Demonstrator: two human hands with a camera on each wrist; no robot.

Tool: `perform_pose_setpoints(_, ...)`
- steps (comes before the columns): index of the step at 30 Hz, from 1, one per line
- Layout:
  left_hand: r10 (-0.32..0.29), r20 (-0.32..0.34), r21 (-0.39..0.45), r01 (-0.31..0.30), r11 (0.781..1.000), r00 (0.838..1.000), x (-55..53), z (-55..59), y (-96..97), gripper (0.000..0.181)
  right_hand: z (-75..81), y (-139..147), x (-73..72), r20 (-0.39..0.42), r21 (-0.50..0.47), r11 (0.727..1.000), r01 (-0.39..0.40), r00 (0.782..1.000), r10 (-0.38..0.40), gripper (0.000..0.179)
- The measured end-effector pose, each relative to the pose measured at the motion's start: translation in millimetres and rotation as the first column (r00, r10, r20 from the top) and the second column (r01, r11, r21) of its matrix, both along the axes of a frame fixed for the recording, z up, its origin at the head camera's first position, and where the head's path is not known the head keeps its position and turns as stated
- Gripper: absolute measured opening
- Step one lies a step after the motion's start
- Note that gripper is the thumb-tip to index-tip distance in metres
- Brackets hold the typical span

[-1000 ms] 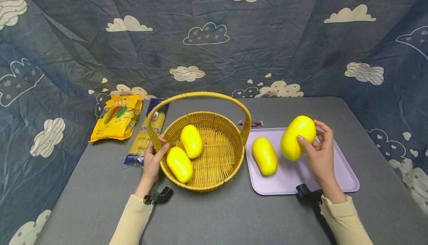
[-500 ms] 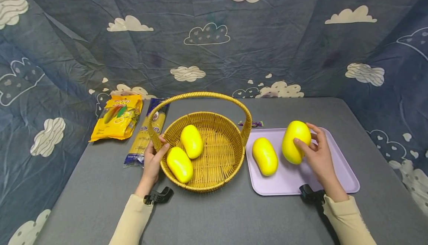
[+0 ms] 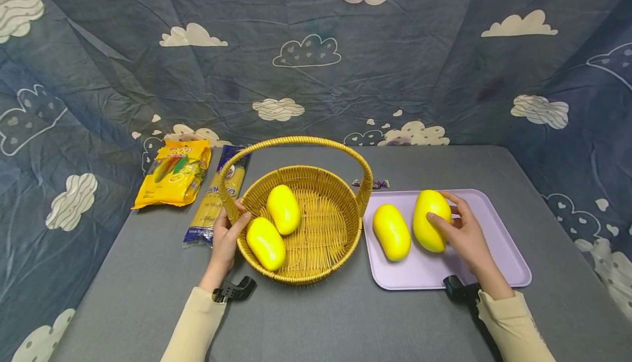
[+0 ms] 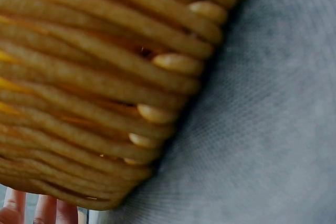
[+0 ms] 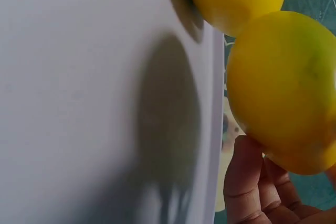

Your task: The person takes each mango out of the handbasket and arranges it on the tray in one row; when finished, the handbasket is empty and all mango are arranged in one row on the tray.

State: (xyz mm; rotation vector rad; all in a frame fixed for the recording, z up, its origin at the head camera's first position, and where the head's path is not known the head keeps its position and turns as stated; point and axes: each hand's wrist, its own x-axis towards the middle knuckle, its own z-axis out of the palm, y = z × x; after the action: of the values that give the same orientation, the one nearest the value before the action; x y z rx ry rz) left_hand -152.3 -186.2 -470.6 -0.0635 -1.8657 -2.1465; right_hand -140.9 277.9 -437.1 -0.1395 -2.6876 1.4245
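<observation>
In the head view, my left hand (image 3: 226, 244) grips the left side of a woven golden basket (image 3: 323, 208) where its arched handle meets the rim. The basket's wall (image 4: 100, 66) fills much of the left wrist view, fingertips showing below it. Two yellow mangoes, one farther back (image 3: 283, 209) and one nearer (image 3: 266, 244), lie inside on the left. My right hand (image 3: 466, 236) holds another mango (image 3: 428, 220) between thumb and fingers over a lilac tray (image 3: 395, 278). The wrist view shows this mango (image 5: 283, 90) apart from its shadow. One more mango (image 3: 391, 233) lies on the tray's left part.
Left of the basket lie a blue-ended pack of spaghetti (image 3: 209, 214) and a yellow bag with mango pictures (image 3: 175, 175). A small purple-wrapped candy (image 3: 372, 184) sits behind the tray. A cloud-patterned cloth (image 3: 306, 99) hangs behind the grey table (image 3: 316, 323).
My right hand has brought its mango down and slightly left, closer to the tray and to the mango lying there. My left hand and the basket have stayed in place.
</observation>
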Motion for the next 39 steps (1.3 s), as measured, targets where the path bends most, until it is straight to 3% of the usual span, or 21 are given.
perform_pose_setpoints(16, 0.000, 0.000, 0.000, 0.000, 1.000, 1.000, -0.5, 0.6, -0.7, 0.026, 1.2, 0, 0.4, 0.077, 0.038, 0.996, -0.075, 0.994, 0.072, 0.070)
perform_pose_setpoints(19, 0.002, 0.000, 0.005, -0.002, 1.000, 1.000, -0.7, 0.7, -0.7, 0.025, -7.4, 4, -4.2, 0.095, 0.041, 0.997, -0.068, 0.993, 0.064, 0.073)
perform_pose_setpoints(28, -0.001, -0.001, 0.006, 0.001, 1.000, 1.000, -0.3, -0.4, -1.3, 0.027, -53.4, 28, -27.7, 0.145, 0.070, 0.994, -0.087, 0.987, 0.076, 0.081)
perform_pose_setpoints(39, -0.012, 0.004, 0.002, 0.011, 1.000, 1.000, -0.4, -0.9, -2.0, 0.025, -55.9, 32, -28.0, 0.174, 0.105, 0.992, -0.074, 0.983, 0.055, 0.085)
